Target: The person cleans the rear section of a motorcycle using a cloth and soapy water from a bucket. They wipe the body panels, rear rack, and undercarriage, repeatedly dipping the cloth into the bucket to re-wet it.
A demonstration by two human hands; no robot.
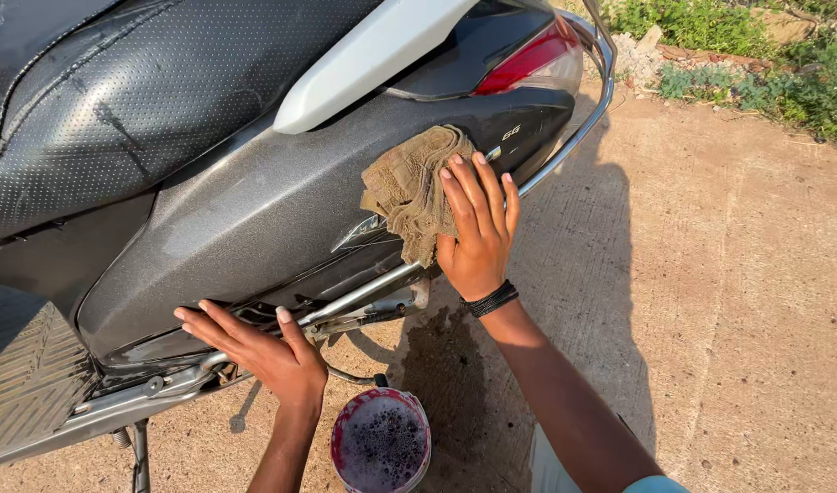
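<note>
Right hand (478, 228) lay flat against the grey side panel (254, 210) of a scooter, fingers spread and pointing up. Under the fingertips and the upper palm it pressed a crumpled tan cloth (409, 187); most of the cloth bulged out to the left of the fingers, with a fold hanging below them. The grip was open and flat, pinning the cloth to the panel rather than closing around it. A black band (491, 298) sat on that wrist.

Left hand (263, 347) rested lower down and nearer the front of the scooter, at the bottom edge of the same panel. Fingers were extended and slightly splayed, touching the panel's lower rim just above a chrome rail (364, 294). It held nothing; the grip was open. The two hands were well apart, with the cloth only under the right one.

A small pink tub (382, 443) of dark, foamy water stood on the concrete ground (729, 301), just beside the left wrist and below both hands. A wet patch darkened the ground next to it. The black perforated seat (117, 100) and the red tail light (528, 57) were above the panel. Green weeds (784, 73) edged the ground at upper right.
</note>
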